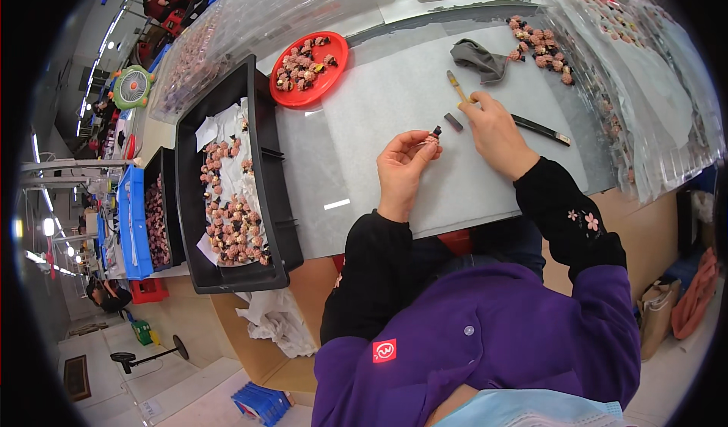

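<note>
My left hand [404, 166] holds a small pink and black figurine [434, 136] pinched between its fingertips above the grey work mat [379, 108]. My right hand [497, 133] rests on the mat just right of it, fingers closed around the lower end of a thin brush with a yellowish handle [456, 86]. A small dark block [453, 122] lies on the mat between the two hands. A black pen-like tool [540, 129] sticks out from under my right hand toward the right.
A black bin [265, 192] with several pink figurines sits at left, a red plate [309, 69] of them behind it. More figurines [542, 44] and a grey cloth [479, 58] lie at the back right. Clear plastic trays [652, 93] line the right edge.
</note>
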`<state>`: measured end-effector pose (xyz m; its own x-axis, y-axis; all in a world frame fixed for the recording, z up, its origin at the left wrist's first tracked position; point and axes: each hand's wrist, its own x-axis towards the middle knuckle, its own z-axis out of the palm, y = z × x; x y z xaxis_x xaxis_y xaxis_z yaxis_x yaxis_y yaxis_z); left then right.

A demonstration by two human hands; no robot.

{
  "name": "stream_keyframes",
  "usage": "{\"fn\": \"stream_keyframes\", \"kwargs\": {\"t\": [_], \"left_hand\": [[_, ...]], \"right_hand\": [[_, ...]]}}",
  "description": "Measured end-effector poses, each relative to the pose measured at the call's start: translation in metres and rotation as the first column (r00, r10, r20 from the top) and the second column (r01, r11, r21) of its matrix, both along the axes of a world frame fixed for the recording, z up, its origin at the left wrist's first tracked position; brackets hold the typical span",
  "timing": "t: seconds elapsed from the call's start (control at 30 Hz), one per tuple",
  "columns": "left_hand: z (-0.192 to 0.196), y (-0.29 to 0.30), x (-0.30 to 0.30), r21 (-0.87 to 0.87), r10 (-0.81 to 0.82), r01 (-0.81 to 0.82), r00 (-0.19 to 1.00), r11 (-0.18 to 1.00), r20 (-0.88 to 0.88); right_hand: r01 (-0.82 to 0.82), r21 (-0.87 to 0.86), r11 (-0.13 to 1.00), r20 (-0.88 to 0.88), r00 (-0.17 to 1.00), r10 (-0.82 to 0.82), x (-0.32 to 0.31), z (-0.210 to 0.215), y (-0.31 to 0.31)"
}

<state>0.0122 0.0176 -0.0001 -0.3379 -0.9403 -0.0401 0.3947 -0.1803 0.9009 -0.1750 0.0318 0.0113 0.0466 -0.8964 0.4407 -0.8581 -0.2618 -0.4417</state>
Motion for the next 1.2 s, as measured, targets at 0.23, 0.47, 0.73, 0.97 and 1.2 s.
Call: {"fn": "stream_keyframes", "kwargs": {"t": [0.23, 0.47, 0.73, 0.97, 1.2], "left_hand": [[0.001, 0.001, 0.001, 0.037, 0.032, -0.032, 0.999, 0.999, -0.002], [0.001, 0.003, 0.002, -0.004, 0.067, -0.067, 0.998, 0.998, 0.004], [-0.001, 0.006, 0.001, -0.123, 0.13, -0.123, 0.99, 0.985, 0.05], [0.0, 0.004, 0.005, -0.028, 0.149, -0.147, 0.987, 0.989, 0.053], [0.002, 0.002, 0.007, 0.035, 0.178, -0.178, 0.984, 0.983, 0.002]], "right_hand": [[-0.066, 0.188, 0.98, 0.207, 0.978, 0.026, 0.001, 0.033, 0.003], [-0.164, -0.035, 0.986, 0.714, 0.686, 0.139, 0.007, 0.044, 0.024], [-0.202, -0.044, 0.979, 0.489, 0.85, 0.197, 0.026, 0.053, 0.022], [-0.458, -0.146, 0.877, 0.008, 0.886, 0.464, 0.032, 0.051, 0.036], [-0.406, -0.206, 0.89, 0.181, 0.878, 0.443, 0.038, 0.043, 0.039]]}}
